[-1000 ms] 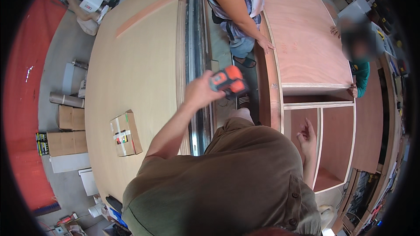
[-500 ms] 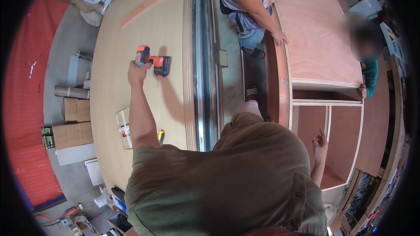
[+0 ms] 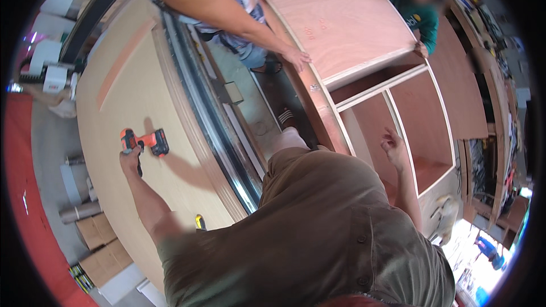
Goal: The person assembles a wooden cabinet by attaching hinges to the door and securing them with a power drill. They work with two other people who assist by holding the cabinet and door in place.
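My left hand (image 3: 129,161) is closed round an orange and black cordless drill (image 3: 149,142) over the pale wood worktop (image 3: 105,136) on the left. The drill's battery end points right, and a shadow falls beside it. To the right, my right hand (image 3: 393,146) is raised by the open compartments of a large plywood cabinet (image 3: 347,23). Its fingers are apart and partly bent, with nothing in them. A yellow and black tool (image 3: 200,222) lies on the worktop close to my left arm.
One person's hand (image 3: 296,58) rests on the cabinet's near edge. Another person in a green sleeve (image 3: 429,31) touches its far side. A metal rail (image 3: 213,131) runs along the worktop, and a reddish wood strip (image 3: 125,62) lies on top. Cardboard boxes (image 3: 105,256) stand at left.
My view has turned, so the worktop and cabinet appear tilted. The drill stays in my left hand. The green-sleeved person now has both hands showing on the cabinet.
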Motion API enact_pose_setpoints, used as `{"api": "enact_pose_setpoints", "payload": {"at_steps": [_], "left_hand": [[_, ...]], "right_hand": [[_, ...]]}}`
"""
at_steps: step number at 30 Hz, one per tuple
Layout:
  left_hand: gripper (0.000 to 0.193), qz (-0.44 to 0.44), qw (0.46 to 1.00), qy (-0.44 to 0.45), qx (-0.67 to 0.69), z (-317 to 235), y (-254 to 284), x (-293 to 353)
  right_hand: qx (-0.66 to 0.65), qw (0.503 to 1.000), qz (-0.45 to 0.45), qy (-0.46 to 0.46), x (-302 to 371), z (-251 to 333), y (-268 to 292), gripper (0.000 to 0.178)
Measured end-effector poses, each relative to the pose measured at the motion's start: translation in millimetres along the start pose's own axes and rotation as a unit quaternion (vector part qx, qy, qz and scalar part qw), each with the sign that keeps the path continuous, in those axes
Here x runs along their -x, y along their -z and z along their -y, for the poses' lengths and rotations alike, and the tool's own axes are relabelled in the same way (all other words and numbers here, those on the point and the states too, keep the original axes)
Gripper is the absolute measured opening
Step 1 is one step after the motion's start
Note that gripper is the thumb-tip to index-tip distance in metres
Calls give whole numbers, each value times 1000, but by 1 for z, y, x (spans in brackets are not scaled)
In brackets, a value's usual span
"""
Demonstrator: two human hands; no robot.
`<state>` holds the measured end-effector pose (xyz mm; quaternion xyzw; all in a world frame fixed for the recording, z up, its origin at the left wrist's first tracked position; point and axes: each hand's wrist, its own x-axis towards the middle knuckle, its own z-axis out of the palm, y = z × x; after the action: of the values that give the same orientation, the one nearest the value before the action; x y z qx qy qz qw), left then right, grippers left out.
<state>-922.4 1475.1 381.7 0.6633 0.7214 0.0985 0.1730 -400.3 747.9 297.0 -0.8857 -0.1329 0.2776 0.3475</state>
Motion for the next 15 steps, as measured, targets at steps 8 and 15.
{"api": "enact_pose_setpoints", "payload": {"at_steps": [8,15], "left_hand": [[75,-25,995,-16,-92,-12,-2,-9],[102,-76,974,7,-212,-57,3,40]], "right_hand": [[-7,999,-22,-40,20,1,-18,54],[-18,995,-13,-94,34,-22,-30,55]]}}
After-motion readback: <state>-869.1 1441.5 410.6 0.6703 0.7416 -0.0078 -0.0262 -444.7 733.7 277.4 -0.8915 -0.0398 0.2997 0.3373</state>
